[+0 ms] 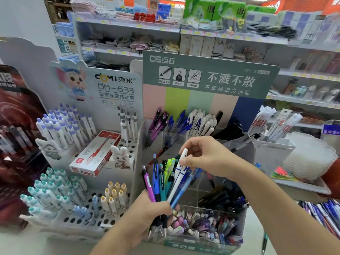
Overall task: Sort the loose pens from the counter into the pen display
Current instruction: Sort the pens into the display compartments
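- The clear pen display [237, 225] with the green headboard stands on the counter [257, 218] straight ahead. Its back row already holds purple, blue, white and black pens in separate groups, and the front bin is heaped with mixed small pens, so I judge a good part of the sorting done.
- To its left stands one white peg-hole display [95, 219], with five clusters of capped pens: lilac, grey, teal, yellow and pale blue.
- One red-and-white pen box [95, 155] lies tilted on that rack.
- The left hand [147, 212] grips a fanned bundle of loose pens [160, 183], its fingers wrapped round the lower barrels. I count about eight: one purple, two dark blue, one teal, two green, one white, one light blue. The overlap makes this uncertain.
- The right hand [202, 155] pinches the top of the white pen [179, 172] between thumb and forefinger, apparently picking it out of the bundle.
- Still to sort: that bundle, plus more loose pens [320, 212] lying on the counter at the far right, too blurred to count.
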